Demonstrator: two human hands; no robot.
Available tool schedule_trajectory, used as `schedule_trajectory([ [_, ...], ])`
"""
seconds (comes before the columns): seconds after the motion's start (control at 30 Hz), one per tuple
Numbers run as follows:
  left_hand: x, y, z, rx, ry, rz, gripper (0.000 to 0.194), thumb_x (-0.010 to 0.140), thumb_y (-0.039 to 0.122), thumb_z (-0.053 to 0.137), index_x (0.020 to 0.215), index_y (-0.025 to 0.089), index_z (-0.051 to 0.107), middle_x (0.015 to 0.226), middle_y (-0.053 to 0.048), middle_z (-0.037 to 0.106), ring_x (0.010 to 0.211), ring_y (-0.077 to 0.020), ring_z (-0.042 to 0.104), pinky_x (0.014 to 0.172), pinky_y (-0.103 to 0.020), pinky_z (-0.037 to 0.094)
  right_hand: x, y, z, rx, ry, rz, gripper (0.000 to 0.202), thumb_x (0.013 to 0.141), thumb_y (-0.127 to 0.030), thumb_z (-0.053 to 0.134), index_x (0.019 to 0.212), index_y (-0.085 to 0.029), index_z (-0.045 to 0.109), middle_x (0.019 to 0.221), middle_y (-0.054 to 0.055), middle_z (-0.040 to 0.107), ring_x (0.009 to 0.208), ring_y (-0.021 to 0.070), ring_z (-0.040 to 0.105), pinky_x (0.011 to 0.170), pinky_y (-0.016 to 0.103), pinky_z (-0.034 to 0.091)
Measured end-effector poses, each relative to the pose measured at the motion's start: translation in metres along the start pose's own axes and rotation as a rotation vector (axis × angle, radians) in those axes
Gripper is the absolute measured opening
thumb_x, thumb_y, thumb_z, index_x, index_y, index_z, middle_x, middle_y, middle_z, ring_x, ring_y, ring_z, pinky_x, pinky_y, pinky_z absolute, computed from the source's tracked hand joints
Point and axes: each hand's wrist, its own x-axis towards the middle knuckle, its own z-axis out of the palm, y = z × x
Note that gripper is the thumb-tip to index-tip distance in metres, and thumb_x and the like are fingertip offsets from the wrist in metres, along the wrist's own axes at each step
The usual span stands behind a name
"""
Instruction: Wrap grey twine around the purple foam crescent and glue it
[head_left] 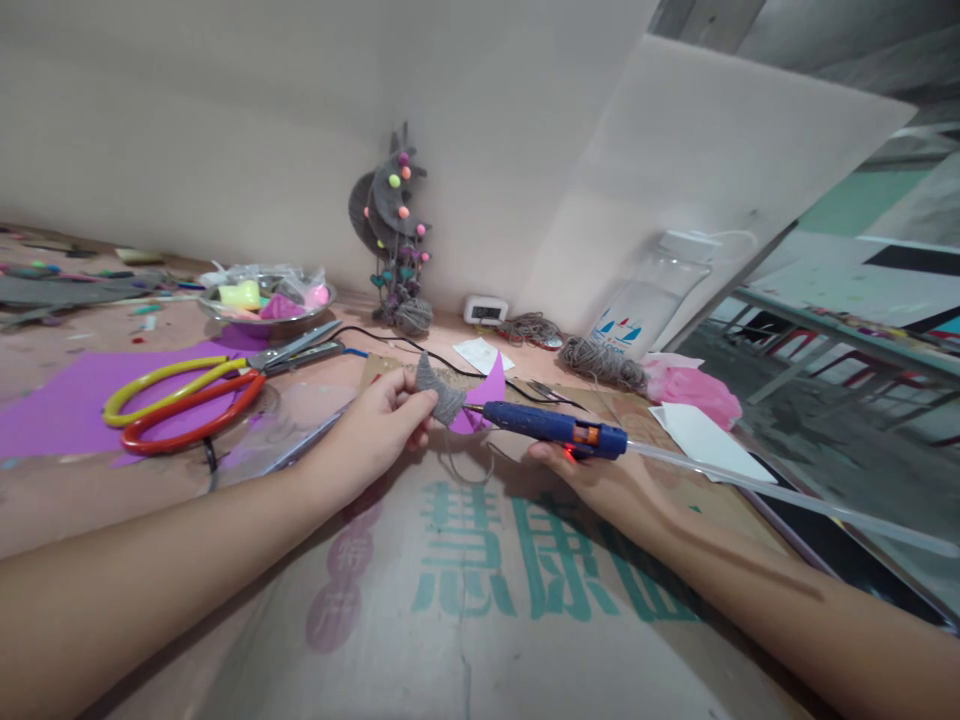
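Between thumb and fingers, my left hand [394, 412] pinches a crescent-shaped purple cutout [491, 390]. Grey yarn [448, 402] covers its left part, while the right horn shows bare purple. A loose strand of yarn hangs below in a loop. My right hand [574, 468] is wrapped round a blue hot glue gun [540, 423], its fingers partly hidden under the body. The nozzle points left and meets the crescent where the yarn borders the purple. A long clear glue stick [750, 487] sticks out of the gun's back, and a red light glows near my thumb.
Red-and-yellow-handled scissors [187, 405] lie on purple sheets [52, 405] at left. Behind are a metal bowl [270, 325] of craft bits, a decorated grey moon hanging [394, 215], a small clock [485, 310], yarn [600, 362], a bottle [652, 290] and a pink bag [697, 392]. Cardboard [480, 660] lies beneath.
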Motion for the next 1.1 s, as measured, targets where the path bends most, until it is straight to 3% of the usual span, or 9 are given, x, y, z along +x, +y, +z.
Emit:
schedule_trajectory([
  [0.13,-0.0014,0.0026,0.0008,0.012,0.009,-0.022,0.015,0.082,0.029,0.050,0.075,0.018,0.043,0.060,0.006,0.053,0.048,-0.0048,0.047,0.045,-0.015,0.036,0.0006,-0.0003,-0.0017,-0.077,0.000,-0.029,0.026,0.073,-0.049,0.061,0.081,-0.024,0.063,0.080,0.001,0.065,0.074,0.0236,0.061,0.064,0.036,0.050],
  [0.47,-0.0028,0.0060,0.0013,0.009,0.016,-0.046,0.016,0.081,0.028,0.051,0.073,0.019,0.042,0.058,0.006,0.053,0.047,-0.0050,0.047,0.045,-0.015,0.035,0.0019,-0.0028,0.0002,-0.043,0.025,0.030,0.028,0.073,-0.048,0.059,0.086,-0.024,0.062,0.079,0.000,0.067,0.072,0.0224,0.061,0.063,0.034,0.050],
  [0.83,-0.0032,0.0058,0.0018,-0.011,0.021,-0.027,0.017,0.079,0.029,0.053,0.072,0.019,0.042,0.055,0.007,0.052,0.045,-0.0058,0.047,0.044,-0.017,0.034,0.0024,-0.0030,-0.0018,-0.075,0.018,0.033,0.023,0.073,-0.048,0.059,0.076,-0.025,0.059,0.071,0.000,0.064,0.066,0.0209,0.059,0.057,0.031,0.047],
  [1.1,-0.0025,0.0053,0.0013,0.020,0.009,-0.008,0.018,0.080,0.030,0.052,0.071,0.019,0.041,0.055,0.007,0.052,0.045,-0.0055,0.047,0.044,-0.016,0.034,0.0035,0.0036,-0.0007,-0.084,0.006,0.017,0.024,0.074,-0.047,0.059,0.083,-0.025,0.062,0.072,0.001,0.064,0.067,0.0213,0.060,0.057,0.032,0.048],
])
